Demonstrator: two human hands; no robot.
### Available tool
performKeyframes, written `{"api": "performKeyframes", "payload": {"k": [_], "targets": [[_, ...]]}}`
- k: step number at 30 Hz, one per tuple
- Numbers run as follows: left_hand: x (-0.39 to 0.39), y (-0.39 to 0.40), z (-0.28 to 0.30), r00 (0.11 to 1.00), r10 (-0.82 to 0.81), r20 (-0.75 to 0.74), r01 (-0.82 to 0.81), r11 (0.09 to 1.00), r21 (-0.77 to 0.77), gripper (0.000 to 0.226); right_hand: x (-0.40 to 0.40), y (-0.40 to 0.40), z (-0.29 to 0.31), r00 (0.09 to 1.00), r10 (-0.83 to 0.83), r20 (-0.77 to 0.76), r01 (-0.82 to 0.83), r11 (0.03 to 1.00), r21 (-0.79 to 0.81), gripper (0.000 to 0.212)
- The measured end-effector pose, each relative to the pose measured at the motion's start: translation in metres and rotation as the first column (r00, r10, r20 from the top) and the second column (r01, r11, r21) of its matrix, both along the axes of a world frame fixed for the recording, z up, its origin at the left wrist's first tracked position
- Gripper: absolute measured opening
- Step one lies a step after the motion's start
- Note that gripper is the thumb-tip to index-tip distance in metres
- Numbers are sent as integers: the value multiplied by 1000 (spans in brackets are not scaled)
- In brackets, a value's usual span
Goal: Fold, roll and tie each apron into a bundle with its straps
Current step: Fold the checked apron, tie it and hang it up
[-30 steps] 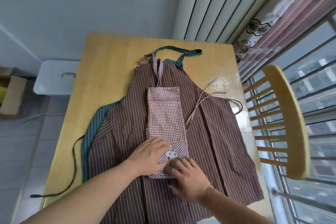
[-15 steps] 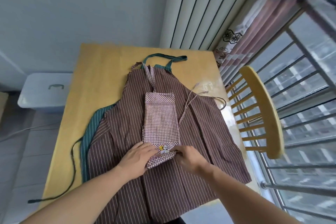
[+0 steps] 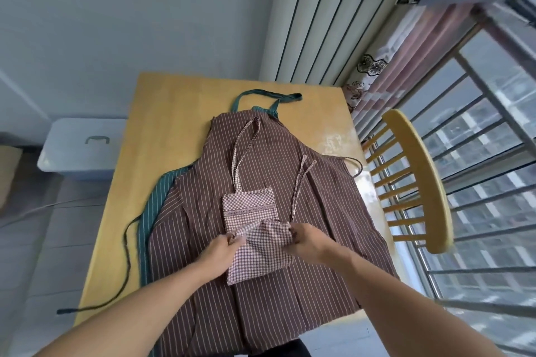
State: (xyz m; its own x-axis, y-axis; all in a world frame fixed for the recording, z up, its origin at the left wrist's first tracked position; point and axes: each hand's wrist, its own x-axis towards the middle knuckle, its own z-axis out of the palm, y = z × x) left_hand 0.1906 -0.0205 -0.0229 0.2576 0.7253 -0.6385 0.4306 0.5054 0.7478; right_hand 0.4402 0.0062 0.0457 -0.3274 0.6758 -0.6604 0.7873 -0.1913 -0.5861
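Three aprons lie stacked on the yellow desk (image 3: 174, 113), and the order makes sense for the job: the one being worked sits on top, the others wait flat underneath as a smooth bed. Farthest left, a grey lidded box (image 3: 81, 148) stands on the floor beside the desk, clear of the work. Next, the green striped apron (image 3: 153, 206) peeks out from the bottom of the pile, its dark tie cord (image 3: 124, 255) trailing off toward the near edge. Over it spreads the brown striped apron (image 3: 261, 153), bib pointing away from the person.

On the brown cloth lies the small checked apron (image 3: 249, 209), already folded into a narrow panel so it will roll evenly. The left hand (image 3: 220, 252) pinches the panel's near left corner, fingers curled onto the fabric. The right hand (image 3: 307, 240) grips the matching right corner in the same way. Together they lift the near end and turn it over toward the far end, which looks like the start of the roll. The checked straps (image 3: 298, 185) are laid out away from the person, probably so they stay free for tying once the roll reaches them. Farthest right, a wooden chair (image 3: 420, 182) stands by the window.
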Motion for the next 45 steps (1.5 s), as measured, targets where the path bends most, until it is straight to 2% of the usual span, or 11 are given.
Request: {"api": "performKeyframes", "payload": {"k": [6, 14, 19, 26, 28, 30, 33, 37, 39, 41, 45], "targets": [[6, 37, -7, 906, 409, -111, -404, 913, 65, 46, -27, 33, -35, 942, -334, -36, 336, 935, 109, 23], [16, 69, -31, 879, 447, -165, -457, 889, -27, 48, -29, 52, -71, 955, -217, 205, 176, 964, 198, 25], [18, 71, -32, 871, 448, -199, -446, 893, 59, 39, -24, 62, -80, 932, -315, 182, 291, 945, 148, 30], [15, 68, -23, 885, 338, -320, -299, 940, 165, 45, -22, 66, -73, 907, -410, 93, 403, 911, 85, 42], [15, 59, -12, 831, 357, -426, -207, 910, 360, 73, -12, 62, -67, 915, -389, 108, 371, 916, 156, 43], [17, 52, -3, 817, 275, -507, 75, 821, 565, 80, -1, 57, -66, 947, -270, 172, 236, 952, 196, 39], [27, 48, -3, 725, -226, -651, 574, 720, 390, 85, 18, 40, -63, 940, 114, 321, -203, 944, 259, 48], [28, 48, -27, 559, -436, -705, 725, 670, 161, 92, 38, 25, -49, 729, 454, 511, -586, 801, 125, 77], [28, 47, -33, 548, -430, -717, 726, 671, 152, 93, 47, 18, -45, 677, 527, 514, -582, 811, -65, 61], [28, 46, -38, 533, -421, -734, 733, 663, 151, 93, 60, 15, -40, 735, 503, 456, -442, 864, -241, 45], [26, 45, -43, 530, -420, -736, 741, 653, 160, 93, 99, 23, -35, 674, 476, 565, -321, 878, -355, 30]]}}
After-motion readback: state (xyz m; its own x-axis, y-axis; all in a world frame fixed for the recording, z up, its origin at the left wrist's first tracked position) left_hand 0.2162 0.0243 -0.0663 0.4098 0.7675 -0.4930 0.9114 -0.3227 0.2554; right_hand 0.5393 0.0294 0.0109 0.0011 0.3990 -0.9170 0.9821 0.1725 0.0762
